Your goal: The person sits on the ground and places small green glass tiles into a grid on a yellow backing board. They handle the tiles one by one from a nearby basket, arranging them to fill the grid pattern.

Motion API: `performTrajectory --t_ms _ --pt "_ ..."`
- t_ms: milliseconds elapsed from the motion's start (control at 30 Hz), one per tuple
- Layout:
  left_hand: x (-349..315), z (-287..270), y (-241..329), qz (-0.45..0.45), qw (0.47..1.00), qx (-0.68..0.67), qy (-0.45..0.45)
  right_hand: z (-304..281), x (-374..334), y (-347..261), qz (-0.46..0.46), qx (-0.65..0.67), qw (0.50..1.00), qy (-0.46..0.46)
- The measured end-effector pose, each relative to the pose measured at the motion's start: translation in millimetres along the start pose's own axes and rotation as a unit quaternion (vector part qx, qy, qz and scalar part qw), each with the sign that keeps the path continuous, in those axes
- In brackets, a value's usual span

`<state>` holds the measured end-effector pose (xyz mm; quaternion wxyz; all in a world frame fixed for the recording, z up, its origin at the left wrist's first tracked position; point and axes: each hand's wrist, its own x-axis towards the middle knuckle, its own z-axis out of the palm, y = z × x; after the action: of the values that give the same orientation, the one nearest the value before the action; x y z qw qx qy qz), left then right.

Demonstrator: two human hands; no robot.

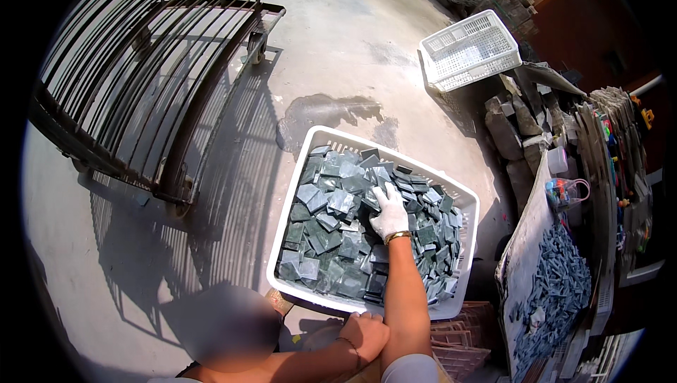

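A white plastic basket [465, 214] in front of me holds a heap of small square grey-green stone tiles [324, 238]. My right hand [388, 215], in a white glove with a gold band at the wrist, lies over the heap with its fingers stretched and apart. Dark tiles surround its fingertips; I see none gripped. Below the near rim, my bare left hand [365, 337] rests curled against my right forearm. Its fingertips are hidden, and so is anything inside them. A thin bracelet circles the left wrist.
A barred metal cart [162, 80] on wheels stands at left. Farther right lies another white basket [469, 52]. At right are stacked stone slabs [515, 129], a board with a pile of narrow grey pieces [553, 291], and a clear handled bag [564, 191]. Reddish crates [458, 341] stand near my right arm.
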<state>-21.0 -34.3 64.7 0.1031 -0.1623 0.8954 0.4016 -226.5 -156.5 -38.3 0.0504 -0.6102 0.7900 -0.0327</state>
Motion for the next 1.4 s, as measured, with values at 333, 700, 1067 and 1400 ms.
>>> performTrajectory --t_ms 333,700,1067,1400 --pt "7 -22 -25 -0.035 0.994 -0.087 0.056 -14 -29 27 0.194 0.544 0.810 0.104" --pt "9 -35 -58 -0.086 0.973 -0.116 0.180 -129 -242 36 0.224 0.780 0.585 -0.004" --pt "15 -21 -38 -0.051 0.992 -0.068 0.089 -158 -426 -3 0.380 0.499 0.685 -0.370" --pt "12 -22 -26 -0.035 0.962 -0.092 0.254 -142 -268 -44 0.101 0.069 0.981 -0.152"
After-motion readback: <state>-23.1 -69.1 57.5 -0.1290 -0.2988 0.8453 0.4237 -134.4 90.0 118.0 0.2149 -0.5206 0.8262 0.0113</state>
